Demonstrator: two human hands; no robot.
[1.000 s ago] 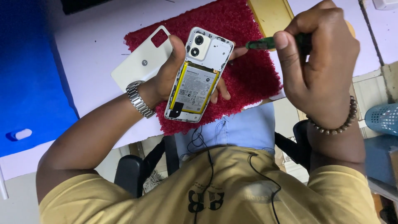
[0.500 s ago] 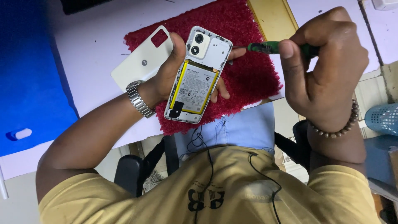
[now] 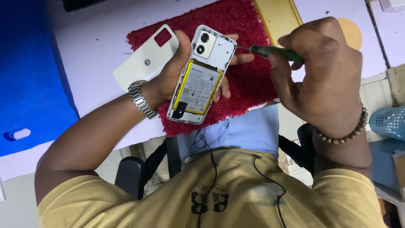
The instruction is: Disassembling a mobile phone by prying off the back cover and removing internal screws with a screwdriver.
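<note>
My left hand (image 3: 177, 74) cradles an opened phone (image 3: 198, 80) above a red fuzzy mat (image 3: 253, 80). The phone's back is off, so its battery with yellow edges and its white camera block show. My right hand (image 3: 320, 76) grips a green-handled screwdriver (image 3: 276, 51). Its metal tip touches the phone's upper right edge near the camera block. The phone's white back cover (image 3: 145, 59) lies on the table, partly on the mat, just left of my left hand.
A blue sheet (image 3: 29, 84) covers the table's left side. A yellow strip (image 3: 278, 17) lies beyond the mat. A light blue basket (image 3: 390, 122) stands at the right edge. A black earphone cable (image 3: 211, 160) hangs down my shirt.
My right hand has turned slightly around the screwdriver handle while the tip stays at the phone's upper right edge. Phone and left hand have kept still.
</note>
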